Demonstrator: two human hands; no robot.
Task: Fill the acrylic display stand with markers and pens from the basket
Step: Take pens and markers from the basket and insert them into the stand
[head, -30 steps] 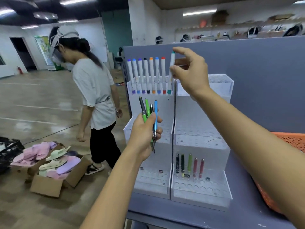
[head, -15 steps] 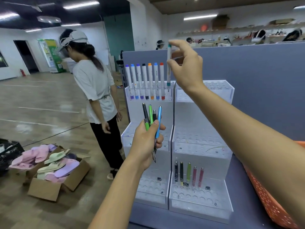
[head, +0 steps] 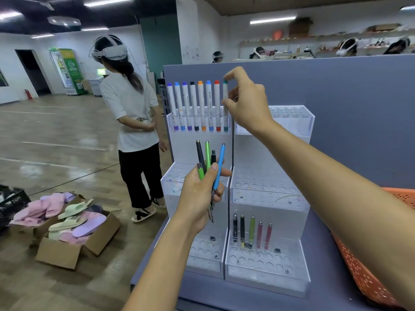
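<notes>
Two tiered acrylic display stands (head: 271, 198) stand side by side on a grey table. My right hand (head: 247, 102) pinches a teal-capped white marker (head: 225, 95) that stands in the top left tier, last in a row of several markers (head: 195, 104). My left hand (head: 199, 194) grips a bunch of pens (head: 210, 160), green, black and blue, in front of the middle tier. Several pens (head: 251, 232) stand in the bottom right tier. The orange basket (head: 363, 270) lies at the right under my forearm.
A grey partition (head: 348, 86) rises behind the stands. A person in a headset (head: 132, 122) stands close to the table's left side. Cardboard boxes of slippers (head: 67, 225) sit on the floor at the left, next to a black crate (head: 9, 203).
My right hand has lowered the teal marker into a hole at the right end of the top row. The person at the left has turned away.
</notes>
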